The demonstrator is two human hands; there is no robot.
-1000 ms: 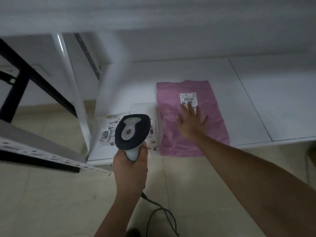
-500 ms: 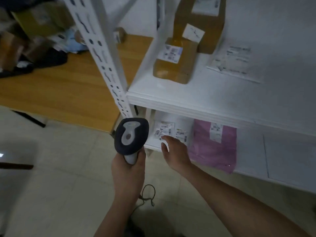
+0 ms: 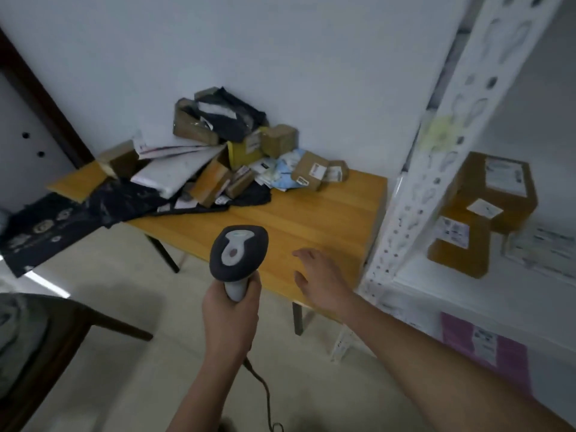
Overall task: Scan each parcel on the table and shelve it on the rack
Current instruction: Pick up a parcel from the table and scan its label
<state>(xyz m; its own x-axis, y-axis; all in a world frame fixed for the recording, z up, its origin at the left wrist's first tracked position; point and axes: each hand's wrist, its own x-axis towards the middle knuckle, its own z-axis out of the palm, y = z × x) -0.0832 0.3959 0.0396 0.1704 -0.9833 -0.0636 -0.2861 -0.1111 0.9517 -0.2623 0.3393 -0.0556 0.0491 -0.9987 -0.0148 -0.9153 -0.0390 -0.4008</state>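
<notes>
A heap of parcels (image 3: 218,163), brown boxes plus white and black mailer bags, covers the far left of the wooden table (image 3: 311,219). My left hand (image 3: 232,313) grips the handle of a dark grey barcode scanner (image 3: 238,252), held upright in front of the table's near edge. My right hand (image 3: 321,279) hovers open and empty over the table's near right corner. On the white rack (image 3: 430,182) at right, brown boxes (image 3: 480,213) sit on one shelf and a pink mailer bag (image 3: 489,350) lies on the shelf below.
A black printed bag (image 3: 62,226) hangs off the table's left end. A dark chair or stool (image 3: 46,344) stands at lower left. The scanner's cable (image 3: 265,397) trails to the tiled floor. The rack's perforated upright (image 3: 417,194) stands right beside the table.
The view swung up and left from the rack's lower shelf to the table. My right hand left the pink bag and the shelf and now hovers over the table corner. The scanner stayed in my left hand.
</notes>
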